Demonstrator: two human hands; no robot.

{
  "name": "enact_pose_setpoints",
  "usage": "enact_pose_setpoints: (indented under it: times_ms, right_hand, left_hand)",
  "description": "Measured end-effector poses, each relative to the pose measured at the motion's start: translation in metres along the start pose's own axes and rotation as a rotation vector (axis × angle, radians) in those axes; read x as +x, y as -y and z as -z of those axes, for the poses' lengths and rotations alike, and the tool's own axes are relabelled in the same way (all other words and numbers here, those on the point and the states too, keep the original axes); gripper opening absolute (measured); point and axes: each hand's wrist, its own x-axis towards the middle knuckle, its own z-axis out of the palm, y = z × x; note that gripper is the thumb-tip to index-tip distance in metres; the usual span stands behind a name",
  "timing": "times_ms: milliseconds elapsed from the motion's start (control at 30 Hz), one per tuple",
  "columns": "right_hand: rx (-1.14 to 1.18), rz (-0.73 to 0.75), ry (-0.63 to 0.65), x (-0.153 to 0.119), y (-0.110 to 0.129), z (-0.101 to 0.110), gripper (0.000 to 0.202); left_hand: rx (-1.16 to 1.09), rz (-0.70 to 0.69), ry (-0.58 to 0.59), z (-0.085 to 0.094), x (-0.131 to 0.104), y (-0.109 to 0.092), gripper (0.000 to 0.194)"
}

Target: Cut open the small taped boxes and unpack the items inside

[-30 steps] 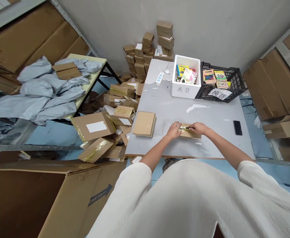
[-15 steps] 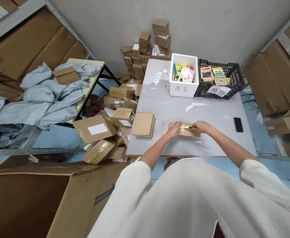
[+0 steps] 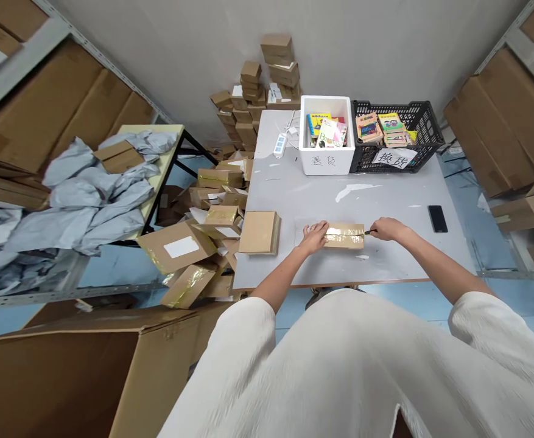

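A small cardboard box (image 3: 345,236) with shiny clear tape along its top lies near the front edge of the grey table (image 3: 267,194). My left hand (image 3: 314,236) rests on the box's left end, fingers spread. At the right end, my right hand (image 3: 384,229) is closed around a thin dark cutter (image 3: 369,232), whose tip is at the end of the tape. Left of my left hand sits another closed cardboard box (image 3: 260,232).
Behind are a white foam bin (image 3: 326,161) and a black crate (image 3: 397,159) with books, plus a power strip (image 3: 280,145). A phone (image 3: 438,219) lies right. Taped boxes (image 3: 178,246) pile up left; a big open carton (image 3: 157,377) stands lower left.
My right hand has moved right with the cutter, from the middle of the taped box to its right end. My left hand stays on the box. The view has shifted slightly.
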Motion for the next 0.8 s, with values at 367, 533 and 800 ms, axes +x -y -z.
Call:
enact_pose_setpoints:
  times_ms: [367,533,800]
  right_hand:
    - [0.083,-0.078,0.076,-0.032,-0.031,0.030,0.034]
    - [0.173,-0.059,0.064,-0.048,-0.030,0.033,0.046]
    - [0.321,-0.045,-0.046,-0.044,-0.022,0.010,0.050]
  left_hand:
    - [0.181,0.015,-0.022,-0.003,-0.004,-0.015,0.065]
    - [0.310,-0.161,0.065,-0.025,0.002,-0.052,0.055]
    - [0.487,-0.109,0.060,-0.039,0.030,-0.075,0.037]
